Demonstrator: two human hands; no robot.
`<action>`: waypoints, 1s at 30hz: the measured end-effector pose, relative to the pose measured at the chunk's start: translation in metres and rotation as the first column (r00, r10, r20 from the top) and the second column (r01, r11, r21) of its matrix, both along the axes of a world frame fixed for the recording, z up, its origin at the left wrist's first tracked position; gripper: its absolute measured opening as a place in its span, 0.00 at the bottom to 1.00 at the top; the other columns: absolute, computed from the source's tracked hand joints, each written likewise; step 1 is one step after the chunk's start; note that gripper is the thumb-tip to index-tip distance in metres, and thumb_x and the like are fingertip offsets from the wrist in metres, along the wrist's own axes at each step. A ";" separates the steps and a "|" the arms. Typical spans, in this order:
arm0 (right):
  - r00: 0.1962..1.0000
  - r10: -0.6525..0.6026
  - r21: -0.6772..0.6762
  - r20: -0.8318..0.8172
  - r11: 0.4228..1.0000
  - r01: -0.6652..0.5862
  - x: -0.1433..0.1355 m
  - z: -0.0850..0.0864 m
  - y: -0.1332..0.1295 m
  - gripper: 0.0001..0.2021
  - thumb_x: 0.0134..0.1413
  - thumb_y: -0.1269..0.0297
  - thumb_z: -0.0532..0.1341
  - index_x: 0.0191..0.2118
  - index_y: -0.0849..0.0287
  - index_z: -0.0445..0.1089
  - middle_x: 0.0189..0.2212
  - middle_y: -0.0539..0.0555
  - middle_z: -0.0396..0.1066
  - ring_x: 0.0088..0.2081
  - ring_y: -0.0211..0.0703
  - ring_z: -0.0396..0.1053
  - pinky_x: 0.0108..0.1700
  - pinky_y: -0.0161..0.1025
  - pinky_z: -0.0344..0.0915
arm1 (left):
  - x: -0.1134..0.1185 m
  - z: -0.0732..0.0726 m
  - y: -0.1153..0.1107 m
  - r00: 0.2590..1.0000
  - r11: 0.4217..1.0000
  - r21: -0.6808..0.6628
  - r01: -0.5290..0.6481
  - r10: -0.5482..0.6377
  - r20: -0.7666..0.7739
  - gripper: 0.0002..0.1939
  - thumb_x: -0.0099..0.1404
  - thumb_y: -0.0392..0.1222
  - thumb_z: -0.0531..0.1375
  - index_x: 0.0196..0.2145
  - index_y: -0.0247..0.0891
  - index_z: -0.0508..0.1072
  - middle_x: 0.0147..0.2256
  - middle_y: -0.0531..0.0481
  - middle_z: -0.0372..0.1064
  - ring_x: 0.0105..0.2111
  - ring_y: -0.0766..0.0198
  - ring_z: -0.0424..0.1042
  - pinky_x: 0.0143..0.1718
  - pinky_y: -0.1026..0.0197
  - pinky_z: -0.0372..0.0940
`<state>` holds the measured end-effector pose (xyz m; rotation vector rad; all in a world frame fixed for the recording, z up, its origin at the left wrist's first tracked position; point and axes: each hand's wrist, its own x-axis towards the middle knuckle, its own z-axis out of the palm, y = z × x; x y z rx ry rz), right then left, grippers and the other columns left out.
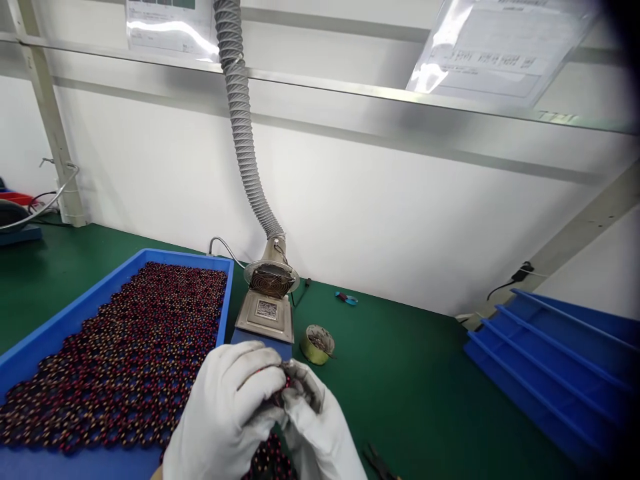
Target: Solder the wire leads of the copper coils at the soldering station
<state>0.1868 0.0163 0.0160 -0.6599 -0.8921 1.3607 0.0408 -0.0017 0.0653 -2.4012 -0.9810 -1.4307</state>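
Both hands wear white gloves and meet at the lower middle of the head view. My left hand (233, 407) is closed with its fingers round a small dark ring with red specks (281, 392), which looks like a wound coil. My right hand (315, 413) pinches the same ring from the other side, its fingertips smudged grey. Fingers cover most of the ring. Below the hands, more such rings (273, 460) show in part. To the left, a blue tray (229, 287) is filled with rows of these dark rings (150, 333) flecked red and gold.
Behind the hands stands a metal fume extractor (270, 287) with a grey ribbed hose (243, 127). A small yellowish tin (317, 345), blue-handled cutters (346, 298) and dark pliers (377, 462) lie on the green table (410, 373). Stacked blue trays (550, 373) are at the right.
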 end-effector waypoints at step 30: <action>0.938 0.243 -0.117 -0.246 0.954 -0.277 -0.012 -0.002 -0.012 0.15 0.37 0.63 0.69 0.37 0.58 0.72 0.30 0.55 0.75 0.37 0.49 0.73 0.43 0.47 0.69 | 0.003 0.012 -0.002 0.356 0.652 -0.388 0.652 0.189 0.915 0.07 0.47 0.34 0.64 0.28 0.42 0.78 0.27 0.54 0.76 0.29 0.64 0.75 0.33 0.68 0.68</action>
